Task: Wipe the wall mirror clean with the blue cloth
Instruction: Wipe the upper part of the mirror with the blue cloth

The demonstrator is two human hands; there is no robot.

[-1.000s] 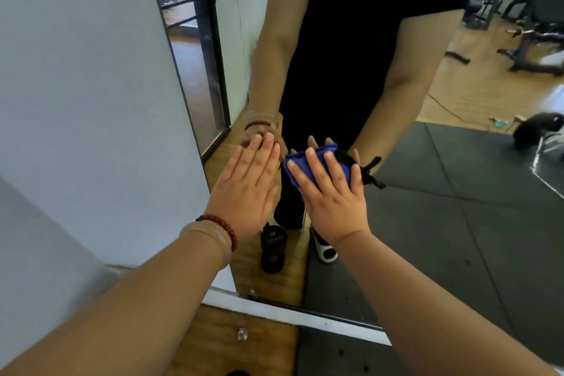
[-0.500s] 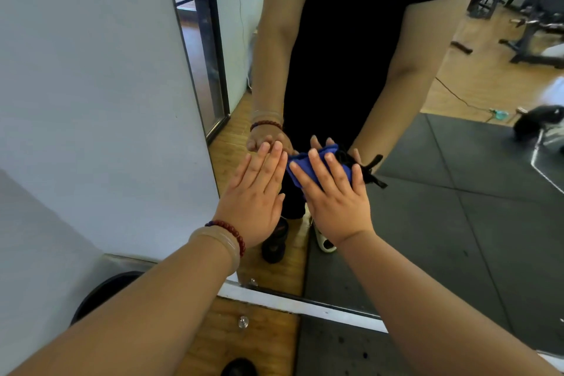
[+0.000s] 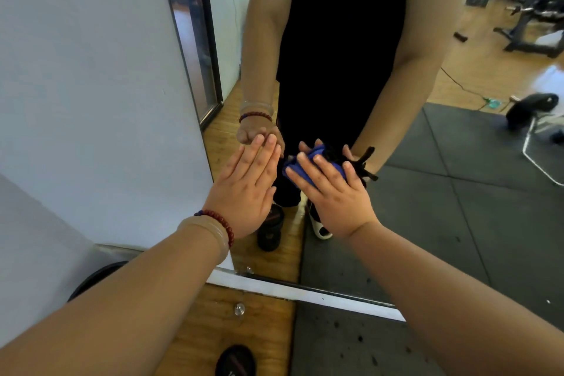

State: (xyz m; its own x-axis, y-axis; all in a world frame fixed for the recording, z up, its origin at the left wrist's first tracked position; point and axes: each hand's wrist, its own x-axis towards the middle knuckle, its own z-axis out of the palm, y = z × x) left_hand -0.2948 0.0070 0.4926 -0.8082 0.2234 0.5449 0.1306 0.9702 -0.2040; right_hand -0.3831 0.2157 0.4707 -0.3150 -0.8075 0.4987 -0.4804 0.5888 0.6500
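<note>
Over the last second my hands have barely shifted on the mirror (image 3: 457, 192), but my view has dipped. Its white bottom edge (image 3: 305, 294) now sits higher, and more of a black disc (image 3: 235, 360) shows on the wood floor (image 3: 210, 323).

My right hand (image 3: 335, 201) lies flat with its fingers spread and straight. It presses the blue cloth (image 3: 290, 170) against the glass, low down and near the mirror's left edge. The cloth is bunched under my fingers, and blue shows between and beside them.

My left hand (image 3: 244, 192) holds nothing. Its fingers are straight and close together, and it lies flat just beside the right hand. A string of red beads (image 3: 224, 223) and a pale bangle (image 3: 213, 236) circle that wrist. The grey wall (image 3: 91, 101) runs along the left, and a dark mat (image 3: 351, 345) lies below my right arm.
</note>
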